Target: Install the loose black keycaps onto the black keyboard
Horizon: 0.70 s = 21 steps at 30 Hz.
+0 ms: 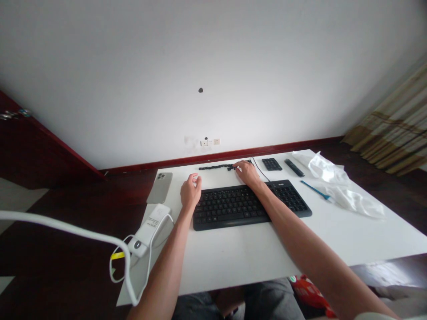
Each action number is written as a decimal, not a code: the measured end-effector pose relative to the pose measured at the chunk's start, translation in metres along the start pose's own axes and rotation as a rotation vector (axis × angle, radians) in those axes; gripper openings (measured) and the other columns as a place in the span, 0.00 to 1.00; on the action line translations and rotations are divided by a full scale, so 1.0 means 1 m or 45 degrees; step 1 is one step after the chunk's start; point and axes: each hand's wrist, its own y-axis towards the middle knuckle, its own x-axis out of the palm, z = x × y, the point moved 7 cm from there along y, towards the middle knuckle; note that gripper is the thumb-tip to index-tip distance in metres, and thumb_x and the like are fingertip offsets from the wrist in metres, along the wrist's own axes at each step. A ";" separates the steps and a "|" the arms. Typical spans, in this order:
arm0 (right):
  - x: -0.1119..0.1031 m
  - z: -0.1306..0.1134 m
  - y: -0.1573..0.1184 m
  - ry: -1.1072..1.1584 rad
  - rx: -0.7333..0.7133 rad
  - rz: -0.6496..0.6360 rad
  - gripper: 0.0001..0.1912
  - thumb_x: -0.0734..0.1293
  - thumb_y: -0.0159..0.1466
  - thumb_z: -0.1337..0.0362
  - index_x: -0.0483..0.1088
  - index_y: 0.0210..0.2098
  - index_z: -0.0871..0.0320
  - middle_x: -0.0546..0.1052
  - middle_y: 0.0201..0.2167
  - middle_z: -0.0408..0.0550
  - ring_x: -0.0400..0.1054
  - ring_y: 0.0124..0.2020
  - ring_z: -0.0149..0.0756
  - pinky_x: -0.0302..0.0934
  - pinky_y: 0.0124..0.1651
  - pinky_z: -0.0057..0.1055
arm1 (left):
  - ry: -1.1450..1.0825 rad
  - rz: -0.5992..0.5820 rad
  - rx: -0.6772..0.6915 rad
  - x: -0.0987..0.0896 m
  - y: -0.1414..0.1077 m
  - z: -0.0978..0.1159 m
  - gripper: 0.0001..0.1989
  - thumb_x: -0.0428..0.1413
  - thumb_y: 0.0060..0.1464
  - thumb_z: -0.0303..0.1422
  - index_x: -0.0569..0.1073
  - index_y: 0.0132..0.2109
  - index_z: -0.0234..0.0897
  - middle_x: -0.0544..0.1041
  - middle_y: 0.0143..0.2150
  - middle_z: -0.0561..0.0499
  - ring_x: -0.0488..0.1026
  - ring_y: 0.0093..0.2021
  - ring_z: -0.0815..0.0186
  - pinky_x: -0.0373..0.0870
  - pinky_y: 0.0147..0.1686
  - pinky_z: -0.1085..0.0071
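Note:
A black keyboard (pixel 230 206) with a cable lies on the white table (pixel 230 262). Behind it runs a row of small black keycaps (pixel 213 167). My right hand (pixel 247 172) reaches across the keyboard, its fingers bent down at the right part of that row. The fingertips appear closed on a keycap, though the hand partly hides it. By the keyboard's upper left corner, my left hand (pixel 191 191) rests on its side with loosely curved fingers. A gap shows between its thumb and fingers, and nothing is visible in it.
A phone (pixel 160 188) and a white power strip (pixel 153 224) with looping cables occupy the left side. Toward the right are a block of black keycaps (pixel 271 164), a black remote-like object (pixel 294 168), a blue brush (pixel 315 190) and crumpled white plastic (pixel 347 195).

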 end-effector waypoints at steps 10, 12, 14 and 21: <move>0.000 0.010 0.005 -0.018 0.074 0.036 0.13 0.65 0.68 0.70 0.83 0.44 0.58 0.83 0.46 0.54 0.77 0.46 0.44 0.66 0.54 0.33 | 0.007 -0.006 0.001 0.000 0.000 -0.001 0.16 0.52 0.68 0.43 0.76 0.57 0.45 0.83 0.45 0.49 0.78 0.44 0.59 0.69 0.47 0.67; -0.001 0.010 0.004 -0.013 0.067 0.052 0.14 0.65 0.68 0.70 0.83 0.45 0.58 0.83 0.48 0.55 0.77 0.47 0.44 0.66 0.55 0.34 | 0.008 -0.010 -0.004 0.001 0.000 -0.001 0.16 0.52 0.68 0.43 0.76 0.57 0.45 0.83 0.45 0.48 0.78 0.44 0.59 0.68 0.48 0.66; -0.002 0.007 0.004 -0.007 0.017 0.078 0.15 0.64 0.69 0.71 0.83 0.46 0.58 0.82 0.49 0.54 0.75 0.49 0.44 0.65 0.56 0.35 | 0.005 -0.013 -0.013 0.000 0.000 -0.001 0.16 0.52 0.68 0.43 0.76 0.57 0.46 0.83 0.45 0.48 0.78 0.45 0.59 0.68 0.48 0.66; 0.005 -0.006 0.002 -0.053 -0.144 0.010 0.21 0.62 0.67 0.73 0.81 0.53 0.57 0.79 0.50 0.55 0.72 0.50 0.45 0.64 0.58 0.38 | 0.006 -0.021 -0.011 -0.001 0.000 0.001 0.16 0.52 0.68 0.43 0.76 0.57 0.45 0.83 0.45 0.49 0.78 0.45 0.59 0.68 0.48 0.66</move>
